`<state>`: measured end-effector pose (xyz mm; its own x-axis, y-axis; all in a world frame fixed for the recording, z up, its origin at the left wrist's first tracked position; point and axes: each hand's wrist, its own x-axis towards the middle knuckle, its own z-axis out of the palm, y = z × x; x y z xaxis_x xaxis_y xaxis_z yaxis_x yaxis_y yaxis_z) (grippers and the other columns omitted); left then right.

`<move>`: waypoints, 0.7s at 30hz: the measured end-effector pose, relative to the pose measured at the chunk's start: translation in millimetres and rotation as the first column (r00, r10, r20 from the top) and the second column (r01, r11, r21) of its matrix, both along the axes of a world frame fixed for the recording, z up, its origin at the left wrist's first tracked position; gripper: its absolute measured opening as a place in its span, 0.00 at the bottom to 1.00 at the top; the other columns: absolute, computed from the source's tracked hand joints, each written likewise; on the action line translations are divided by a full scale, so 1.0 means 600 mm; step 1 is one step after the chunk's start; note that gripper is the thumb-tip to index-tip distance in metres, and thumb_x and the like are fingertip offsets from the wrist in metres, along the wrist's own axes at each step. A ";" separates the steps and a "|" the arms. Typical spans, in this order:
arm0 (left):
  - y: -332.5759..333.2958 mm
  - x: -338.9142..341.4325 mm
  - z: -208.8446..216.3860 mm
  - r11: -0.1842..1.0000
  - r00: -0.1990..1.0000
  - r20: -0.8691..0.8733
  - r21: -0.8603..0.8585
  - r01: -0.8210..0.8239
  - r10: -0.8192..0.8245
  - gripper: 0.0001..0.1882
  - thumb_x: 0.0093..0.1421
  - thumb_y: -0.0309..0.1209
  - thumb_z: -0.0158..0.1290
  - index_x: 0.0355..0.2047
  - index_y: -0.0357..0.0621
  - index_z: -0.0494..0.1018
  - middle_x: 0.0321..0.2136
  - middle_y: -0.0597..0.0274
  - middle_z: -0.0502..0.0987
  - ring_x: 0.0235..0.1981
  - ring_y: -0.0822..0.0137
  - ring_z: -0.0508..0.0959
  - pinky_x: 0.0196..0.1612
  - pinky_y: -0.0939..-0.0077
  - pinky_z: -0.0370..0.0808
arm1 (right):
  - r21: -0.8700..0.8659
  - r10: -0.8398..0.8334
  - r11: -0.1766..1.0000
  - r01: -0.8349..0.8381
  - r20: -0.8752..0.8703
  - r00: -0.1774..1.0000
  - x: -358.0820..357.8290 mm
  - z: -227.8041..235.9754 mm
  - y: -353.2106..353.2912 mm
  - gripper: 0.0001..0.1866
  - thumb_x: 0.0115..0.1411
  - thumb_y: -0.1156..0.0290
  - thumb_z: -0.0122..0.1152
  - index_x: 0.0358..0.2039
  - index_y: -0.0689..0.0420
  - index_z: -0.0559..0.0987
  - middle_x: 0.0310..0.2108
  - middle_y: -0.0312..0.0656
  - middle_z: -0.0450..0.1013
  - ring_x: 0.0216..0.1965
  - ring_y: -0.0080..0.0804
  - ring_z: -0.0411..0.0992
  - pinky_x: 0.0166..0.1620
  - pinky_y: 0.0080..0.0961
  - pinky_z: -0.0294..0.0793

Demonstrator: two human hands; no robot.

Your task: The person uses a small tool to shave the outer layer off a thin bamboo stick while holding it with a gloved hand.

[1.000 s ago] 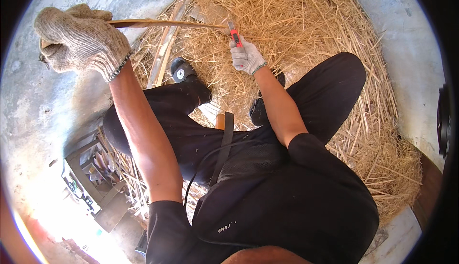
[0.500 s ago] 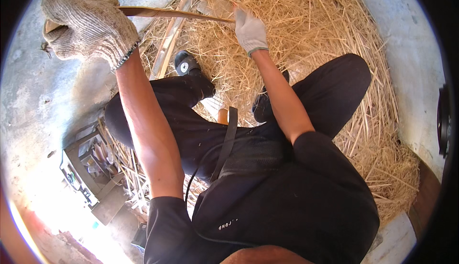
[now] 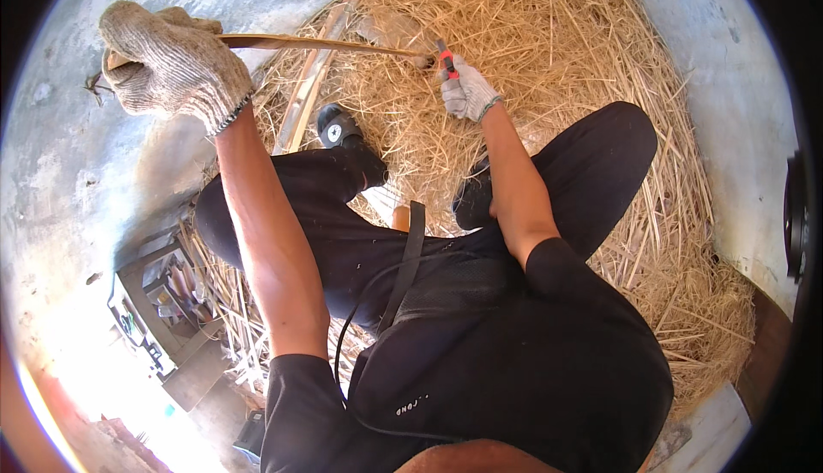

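Observation:
My left hand (image 3: 176, 66), in a knitted work glove, is closed around one end of a long, narrow brown strip (image 3: 317, 43) that looks like split bamboo or wood. The strip runs out to the right, and its knobby far end comes close beside my right hand (image 3: 468, 92). That hand, gloved too, is closed on a small red-handled tool (image 3: 447, 63) with a dark tip pointing up and away from me. Too little of the tool shows to tell its exact kind. Whether it touches the strip I cannot tell.
Loose straw (image 3: 549, 19) covers the floor around my feet. Pale wooden slats (image 3: 310, 79) lie beyond my left shoe (image 3: 337, 128). A dark strap (image 3: 411, 246) lies over my lap. Walls rise at left (image 3: 60, 164) and right (image 3: 729, 104); a wooden shelf unit (image 3: 154, 310) stands lower left.
My right hand has moved right and toward me, off the strip's end, and the red-handled tool now shows in it. My left hand has shifted slightly right and nearer with the strip.

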<state>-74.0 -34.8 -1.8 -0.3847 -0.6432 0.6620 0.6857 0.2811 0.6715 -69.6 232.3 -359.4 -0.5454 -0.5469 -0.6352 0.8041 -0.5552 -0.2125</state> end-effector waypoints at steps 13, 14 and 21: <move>0.044 -0.003 0.013 0.983 0.982 -0.090 -0.096 0.156 -0.165 0.19 0.59 0.30 0.60 0.15 0.37 0.67 0.10 0.50 0.71 0.05 0.67 0.68 0.07 0.76 0.68 | 0.967 0.662 -0.246 0.060 0.123 0.739 0.017 -0.107 -0.077 0.28 0.72 0.51 0.38 0.43 0.63 0.79 0.26 0.55 0.77 0.28 0.48 0.78 0.31 0.50 0.76; 0.037 0.001 0.016 0.969 0.967 -0.110 -0.128 0.213 -0.228 0.18 0.58 0.29 0.60 0.15 0.37 0.67 0.11 0.49 0.72 0.05 0.67 0.68 0.07 0.77 0.69 | 0.995 0.604 -0.007 -0.095 0.080 0.793 0.005 -0.087 -0.096 0.29 0.72 0.48 0.37 0.39 0.62 0.77 0.24 0.53 0.75 0.25 0.47 0.76 0.28 0.49 0.73; 0.033 0.019 0.013 0.989 0.999 -0.038 -0.149 0.010 -0.016 0.23 0.59 0.36 0.60 0.11 0.41 0.66 0.08 0.55 0.70 0.04 0.69 0.66 0.08 0.77 0.66 | 0.835 0.507 0.443 -0.326 0.067 0.860 0.020 0.053 -0.034 0.36 0.68 0.35 0.38 0.27 0.59 0.73 0.16 0.45 0.66 0.21 0.39 0.68 0.25 0.40 0.65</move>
